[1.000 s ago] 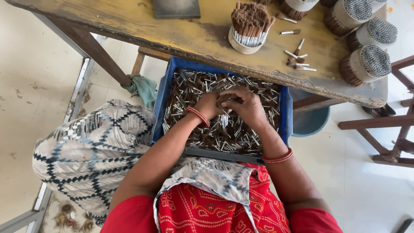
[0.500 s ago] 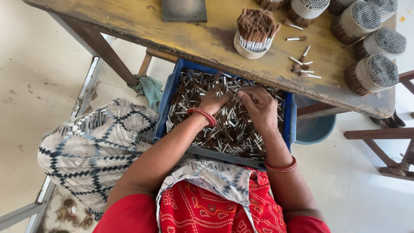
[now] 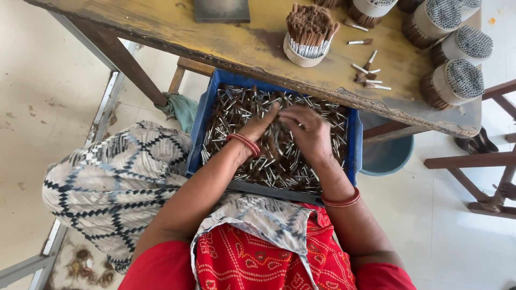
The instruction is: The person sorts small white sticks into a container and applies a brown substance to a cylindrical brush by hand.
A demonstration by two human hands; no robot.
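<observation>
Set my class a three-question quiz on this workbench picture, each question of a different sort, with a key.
1. True or false: both hands, left hand and right hand, are down in the blue crate of small sticks.
2. Where does the round cup of upright sticks stand? A on the floor, B on the wooden table, C inside the crate.
3. Fill in: each wrist wears a ___ bangle.

Key: 1 true. 2 B. 3 red.
</observation>
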